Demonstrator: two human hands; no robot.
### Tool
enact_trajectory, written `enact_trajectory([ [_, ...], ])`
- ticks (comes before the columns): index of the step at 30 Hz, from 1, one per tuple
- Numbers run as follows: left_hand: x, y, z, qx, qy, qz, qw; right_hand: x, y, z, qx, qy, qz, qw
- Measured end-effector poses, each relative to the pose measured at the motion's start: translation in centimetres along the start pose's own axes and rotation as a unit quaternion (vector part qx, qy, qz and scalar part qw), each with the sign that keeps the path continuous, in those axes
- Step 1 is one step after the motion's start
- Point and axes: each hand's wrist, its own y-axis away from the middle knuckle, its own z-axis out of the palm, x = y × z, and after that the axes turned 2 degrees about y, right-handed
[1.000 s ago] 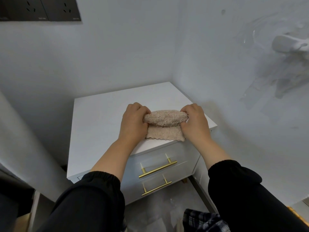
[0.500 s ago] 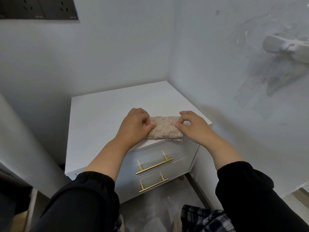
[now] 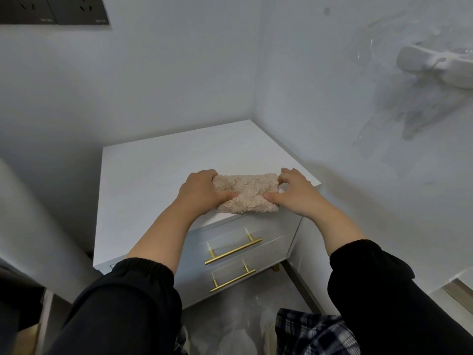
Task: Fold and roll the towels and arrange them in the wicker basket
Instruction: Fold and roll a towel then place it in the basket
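Observation:
A small beige fluffy towel (image 3: 247,192) lies partly rolled at the front right corner of the white nightstand top (image 3: 153,175). My left hand (image 3: 199,193) grips the towel's left end, fingers curled over the roll and thumb pressed on top. At the towel's right end my right hand (image 3: 294,192) holds it the same way, fingers curled behind and thumb lying on the fabric. No wicker basket is in view.
The nightstand stands in a corner between two pale walls and has two drawers with gold bar handles (image 3: 233,251). A white fixture (image 3: 435,65) juts from the right wall. Dark wall sockets (image 3: 53,8) sit at the top left. Plaid fabric (image 3: 314,331) lies below.
The towel has been rolled further toward me, so the loose flap near the front edge is nearly gone. Both hands shifted forward with the roll, thumbs now pressing on top.

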Motion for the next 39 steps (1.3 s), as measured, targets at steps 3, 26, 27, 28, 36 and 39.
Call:
enact_trajectory([
  [3, 0.3, 0.2, 0.2, 0.031, 0.048, 0.003, 0.998, -0.3, 0.0, 0.4, 0.016, -0.128, 0.002, 0.992],
  [26, 3.7, 0.3, 3.2, -0.057, 0.396, -0.029, 0.916, 0.3, -0.2, 0.2, 0.183, -0.346, 0.063, 0.918],
  [27, 4.0, 0.3, 3.5, -0.064, 0.388, -0.022, 0.919, 0.5, 0.1, -0.2, 0.202, -0.319, 0.056, 0.924],
  [28, 4.3, 0.4, 3.7, -0.064, 0.378, -0.017, 0.923, 0.5, 0.4, -0.6, 0.217, -0.288, 0.050, 0.931],
  [36, 9.1, 1.7, 6.8, -0.106, 0.376, 0.036, 0.920, 1.6, 6.1, -4.8, 0.331, -0.114, 0.038, 0.936],
  [39, 12.0, 3.3, 8.6, -0.151, 0.351, 0.065, 0.922, 2.8, 10.4, -6.4, 0.359, -0.032, 0.026, 0.932],
])
